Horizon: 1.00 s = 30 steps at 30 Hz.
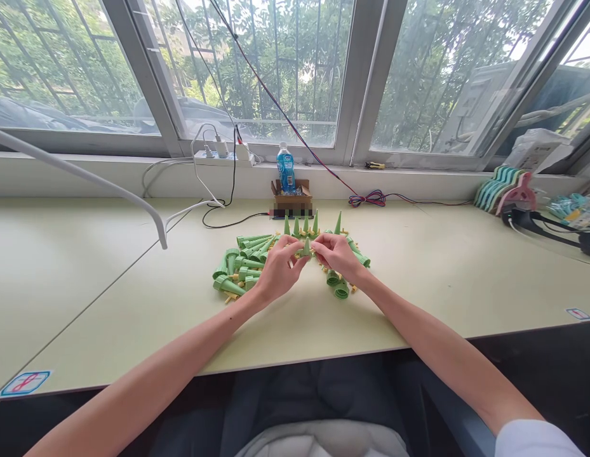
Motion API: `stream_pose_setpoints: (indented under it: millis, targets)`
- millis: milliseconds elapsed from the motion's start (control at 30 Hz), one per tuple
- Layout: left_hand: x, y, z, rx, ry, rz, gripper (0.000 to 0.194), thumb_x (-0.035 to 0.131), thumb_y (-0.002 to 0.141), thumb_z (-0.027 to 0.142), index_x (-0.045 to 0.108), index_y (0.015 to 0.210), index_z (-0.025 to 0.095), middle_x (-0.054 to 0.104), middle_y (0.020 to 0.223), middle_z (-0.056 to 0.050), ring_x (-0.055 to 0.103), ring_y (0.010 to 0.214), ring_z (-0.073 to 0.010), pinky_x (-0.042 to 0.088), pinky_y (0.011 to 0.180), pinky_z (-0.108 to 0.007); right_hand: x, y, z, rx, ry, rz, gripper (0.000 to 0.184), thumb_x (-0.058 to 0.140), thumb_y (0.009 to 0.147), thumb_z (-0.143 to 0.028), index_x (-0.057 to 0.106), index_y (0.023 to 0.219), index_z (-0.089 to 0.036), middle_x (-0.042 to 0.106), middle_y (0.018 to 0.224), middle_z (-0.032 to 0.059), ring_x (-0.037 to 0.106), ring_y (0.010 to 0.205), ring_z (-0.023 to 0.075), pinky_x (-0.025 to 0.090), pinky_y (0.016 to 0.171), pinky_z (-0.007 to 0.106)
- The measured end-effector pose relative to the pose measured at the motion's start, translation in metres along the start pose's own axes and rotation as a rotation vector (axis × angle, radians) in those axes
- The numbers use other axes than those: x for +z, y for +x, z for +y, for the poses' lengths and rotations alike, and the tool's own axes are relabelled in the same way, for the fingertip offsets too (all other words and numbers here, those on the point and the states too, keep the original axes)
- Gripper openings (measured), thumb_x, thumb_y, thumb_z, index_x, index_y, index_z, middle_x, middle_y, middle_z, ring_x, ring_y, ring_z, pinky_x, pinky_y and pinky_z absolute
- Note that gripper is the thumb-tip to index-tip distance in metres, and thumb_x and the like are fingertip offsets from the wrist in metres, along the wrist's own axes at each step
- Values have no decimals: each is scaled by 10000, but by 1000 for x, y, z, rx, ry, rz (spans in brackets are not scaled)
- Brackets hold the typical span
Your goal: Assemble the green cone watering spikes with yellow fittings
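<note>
Quietly, seen from the head view with the window at twelve, the person's left hand [281, 268] pinches a green cone [307, 248] tip-up above the table [418, 273]. The right hand [340, 254] has its fingertips drawn together at the cone's three-o'clock side; whether they grip it, I can't tell. Just beyond, around twelve, upright cones [315, 223] stand in a row. A heap of fallen cones [228, 284] spreads toward nine, with yellow bits among them, and two more [341, 291] lie at five. Past the row, a blue bottle [286, 172] stands at the box [291, 198], between eleven and twelve.
</note>
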State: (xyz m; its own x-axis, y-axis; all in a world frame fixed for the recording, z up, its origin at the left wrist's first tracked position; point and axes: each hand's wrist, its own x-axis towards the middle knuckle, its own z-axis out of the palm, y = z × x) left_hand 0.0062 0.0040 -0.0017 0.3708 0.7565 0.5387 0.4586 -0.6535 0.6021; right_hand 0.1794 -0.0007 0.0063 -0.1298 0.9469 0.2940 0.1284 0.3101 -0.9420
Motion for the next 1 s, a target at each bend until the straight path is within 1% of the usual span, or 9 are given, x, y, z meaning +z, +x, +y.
stream_pose_setpoints:
  millis: [133, 233, 333, 433, 533, 600, 667, 867, 1000]
  targets:
    - [0, 0, 4, -50, -68, 13, 173, 596, 851, 294, 597, 1001, 209, 542, 1067, -64, 576, 647, -98, 481, 551, -239, 0, 2, 3, -16, 29, 26, 245, 597, 826, -396, 553, 718, -181, 513, 512, -33, 413, 419, 80, 310, 402, 218]
    - [2, 1, 5, -155, -228, 28, 243, 601, 842, 314, 532, 1046, 201, 547, 1116, -73, 586, 628, -87, 473, 492, -217, 0, 3, 4, -26, 57, 58, 264, 604, 828, -421, 544, 730, -183, 508, 515, -35, 393, 411, 75, 302, 398, 219]
    - [2, 4, 4, -338, -473, 32, 319, 599, 848, 427, 463, 1016, 193, 561, 999, -54, 570, 541, -80, 425, 385, -201, 0, 3, 4, -47, 79, 80, 288, 612, 826, -449, 539, 738, -184, 501, 523, -38, 381, 406, 71, 296, 391, 221]
    - [1, 7, 5, -496, -680, 15, 390, 615, 827, 519, 443, 930, 184, 553, 846, -20, 568, 521, -93, 420, 368, -205, 0, 3, 4, -73, 89, 85, 306, 616, 827, -469, 534, 747, -186, 499, 534, -39, 381, 406, 69, 295, 390, 221]
    - [-1, 9, 7, -587, -810, -100, 430, 605, 818, 574, 471, 808, 166, 547, 742, -18, 549, 515, -98, 402, 375, -205, 1, 3, 4, -102, 95, 73, 310, 617, 834, -476, 535, 758, -187, 492, 535, -43, 380, 409, 67, 299, 400, 222]
    - [-2, 8, 9, -619, -852, -198, 475, 587, 813, 611, 500, 739, 149, 537, 696, -24, 531, 501, -96, 392, 377, -208, 1, 2, 3, -115, 88, 58, 312, 611, 840, -482, 541, 767, -188, 490, 537, -42, 384, 417, 69, 305, 409, 222]
    - [-2, 8, 9, -640, -863, -258, 507, 580, 805, 632, 528, 705, 138, 530, 675, -28, 520, 496, -94, 394, 385, -211, 1, 1, 2, -120, 70, 45, 323, 602, 844, -498, 545, 771, -188, 495, 542, -38, 389, 426, 72, 313, 418, 223]
    - [-2, 8, 6, -661, -901, -277, 488, 631, 781, 605, 580, 710, 125, 535, 685, -34, 506, 518, -88, 398, 411, -203, 0, 1, 3, -119, 40, 33, 340, 599, 841, -514, 535, 766, -189, 495, 542, -36, 394, 432, 75, 322, 427, 224]
    - [-3, 8, 4, -657, -939, -284, 464, 626, 804, 576, 609, 715, 121, 536, 689, -32, 508, 528, -83, 401, 429, -205, 0, 2, 5, -110, 44, 35, 342, 609, 833, -513, 522, 747, -194, 488, 545, -36, 400, 430, 77, 321, 418, 225]
